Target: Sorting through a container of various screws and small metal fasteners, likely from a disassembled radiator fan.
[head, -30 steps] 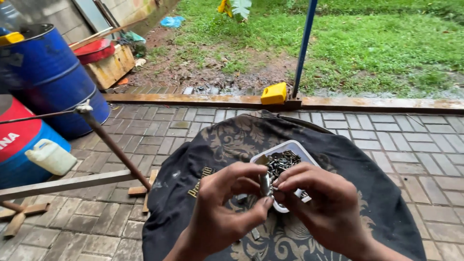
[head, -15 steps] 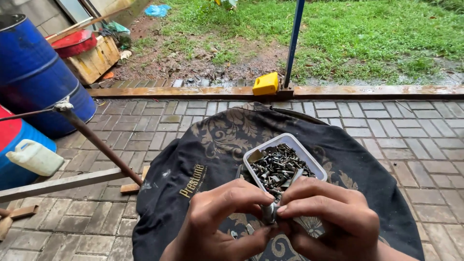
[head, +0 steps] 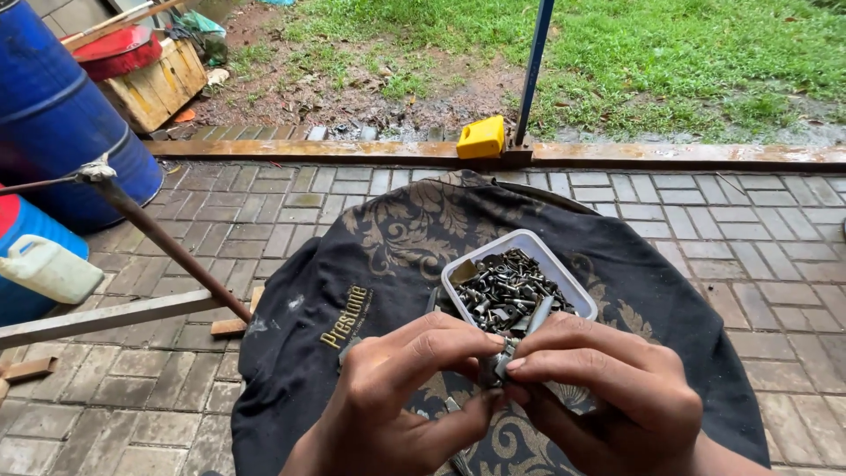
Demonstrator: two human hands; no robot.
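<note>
The left hand (head: 401,401) and the right hand (head: 608,397) meet at the fingertips, and both pinch 1 small metal part (head: 500,363) between them. Just behind the fingers stands a white plastic tray (head: 564,269) full of screws (head: 502,291). The tray rests on a black patterned cloth (head: 397,238) over a round table.

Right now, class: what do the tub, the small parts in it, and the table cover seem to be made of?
Tub: probably plastic, white, thin-walled. Small parts: likely metal, grey-brown with dull glints. Table cover: cloth, black with gold print, draping in folds.
</note>
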